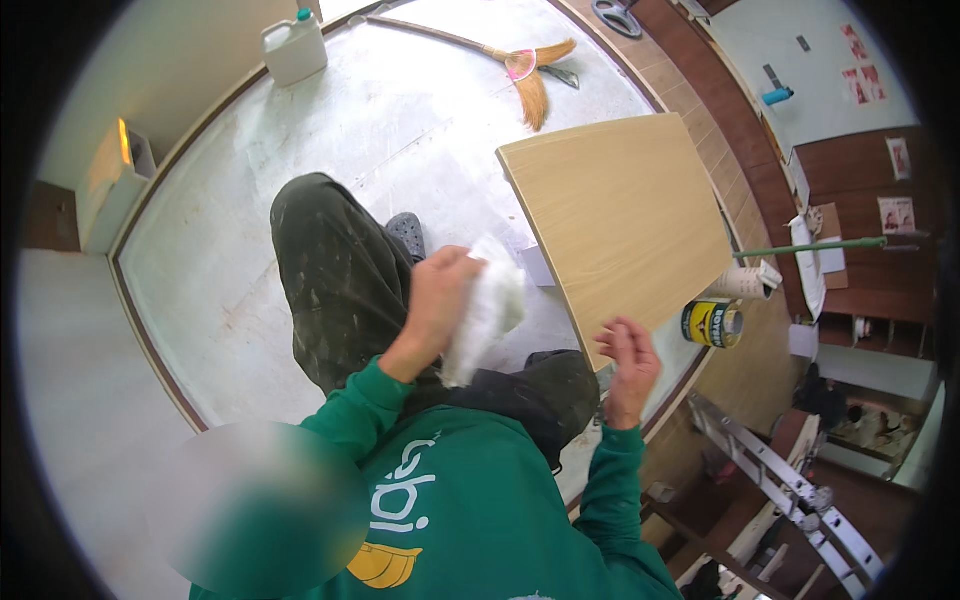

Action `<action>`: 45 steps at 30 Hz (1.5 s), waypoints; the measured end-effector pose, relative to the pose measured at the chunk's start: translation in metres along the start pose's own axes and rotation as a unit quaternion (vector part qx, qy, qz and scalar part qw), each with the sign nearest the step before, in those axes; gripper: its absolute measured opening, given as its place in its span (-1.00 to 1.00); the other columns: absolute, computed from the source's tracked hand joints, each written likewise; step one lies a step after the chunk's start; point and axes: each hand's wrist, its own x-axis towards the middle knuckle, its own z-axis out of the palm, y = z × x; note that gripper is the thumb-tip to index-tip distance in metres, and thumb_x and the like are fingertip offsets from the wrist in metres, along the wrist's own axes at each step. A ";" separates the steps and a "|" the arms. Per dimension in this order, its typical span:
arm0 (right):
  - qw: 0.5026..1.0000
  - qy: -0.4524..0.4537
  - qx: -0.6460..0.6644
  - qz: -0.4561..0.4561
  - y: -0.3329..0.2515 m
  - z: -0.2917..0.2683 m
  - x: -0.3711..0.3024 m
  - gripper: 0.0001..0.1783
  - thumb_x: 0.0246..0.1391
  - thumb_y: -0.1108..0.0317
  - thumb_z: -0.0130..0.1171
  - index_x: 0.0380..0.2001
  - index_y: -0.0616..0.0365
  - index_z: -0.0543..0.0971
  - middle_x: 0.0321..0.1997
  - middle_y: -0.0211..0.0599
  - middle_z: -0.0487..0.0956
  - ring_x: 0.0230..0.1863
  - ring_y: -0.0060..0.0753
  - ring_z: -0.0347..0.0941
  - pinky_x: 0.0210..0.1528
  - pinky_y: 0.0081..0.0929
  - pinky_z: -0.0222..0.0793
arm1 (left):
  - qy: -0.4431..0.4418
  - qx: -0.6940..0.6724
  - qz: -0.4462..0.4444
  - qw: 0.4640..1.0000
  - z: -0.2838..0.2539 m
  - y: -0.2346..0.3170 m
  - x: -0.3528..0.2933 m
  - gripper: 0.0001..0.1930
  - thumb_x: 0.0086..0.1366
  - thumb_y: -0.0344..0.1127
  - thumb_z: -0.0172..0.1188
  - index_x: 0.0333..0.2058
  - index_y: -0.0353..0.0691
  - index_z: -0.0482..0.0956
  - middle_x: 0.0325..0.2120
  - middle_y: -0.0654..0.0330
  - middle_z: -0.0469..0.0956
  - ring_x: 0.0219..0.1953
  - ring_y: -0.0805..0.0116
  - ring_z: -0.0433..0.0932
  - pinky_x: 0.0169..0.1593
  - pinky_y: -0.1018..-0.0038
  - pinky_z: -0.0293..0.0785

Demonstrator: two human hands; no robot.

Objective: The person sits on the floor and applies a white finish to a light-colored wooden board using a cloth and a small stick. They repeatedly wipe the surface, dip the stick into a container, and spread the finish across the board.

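Up — left hand (437, 300) round cloth (487, 308)

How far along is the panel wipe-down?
Done: cannot tell; the wooden panel shows no visible wipe marks. In hand: left hand grips a white cloth, off the panel; right hand is at the panel's near edge. Left: judging by this, likely most of the surface.

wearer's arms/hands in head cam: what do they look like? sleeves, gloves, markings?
Both arms wear long green sweatshirt sleeves with ribbed cuffs at the wrists. The left hand and right hand are bare: no gloves, and no watch or rings visible. The sleeves show no markings.
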 end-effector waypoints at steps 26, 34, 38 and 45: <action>0.839 -0.222 -0.396 -0.302 -0.060 0.094 0.175 -0.75 0.17 0.33 0.26 -0.10 0.15 0.66 -0.23 -0.03 0.68 -0.21 -0.17 0.64 -0.13 -0.37 0.51 | 0.078 0.142 0.289 0.944 -0.027 0.171 0.161 -0.71 0.21 -0.28 0.27 -0.34 -0.50 0.67 -0.49 0.00 0.67 -0.42 0.33 0.68 -0.36 0.46 0.56; 0.759 -0.215 -0.465 -0.403 -0.031 0.148 0.209 -0.73 0.17 0.30 0.25 -0.04 -0.12 0.67 -0.30 -0.20 0.61 -0.38 -0.07 0.57 -0.29 -0.27 0.50 | 0.052 0.209 0.215 0.953 -0.022 0.165 0.167 -0.70 0.20 -0.25 0.30 -0.36 -0.48 0.69 -0.55 0.05 0.67 -0.48 0.37 0.68 -0.41 0.47 0.56; 0.687 -0.209 -0.544 -0.434 -0.025 0.151 0.204 -0.68 0.13 0.29 0.23 -0.04 -0.33 0.66 -0.28 -0.30 0.56 -0.41 -0.08 0.57 -0.38 -0.22 0.51 | 0.037 0.209 0.234 0.949 -0.020 0.168 0.161 -0.70 0.21 -0.26 0.29 -0.34 -0.49 0.69 -0.53 0.02 0.67 -0.46 0.36 0.69 -0.39 0.48 0.57; 0.678 -0.190 -0.579 -0.411 -0.022 0.162 0.207 -0.64 0.10 0.34 0.22 -0.05 -0.37 0.68 -0.25 -0.31 0.55 -0.40 -0.09 0.58 -0.39 -0.20 0.52 | 0.036 0.235 0.219 0.946 -0.007 0.169 0.167 -0.69 0.21 -0.26 0.28 -0.30 -0.49 0.70 -0.51 -0.01 0.68 -0.44 0.35 0.69 -0.36 0.46 0.57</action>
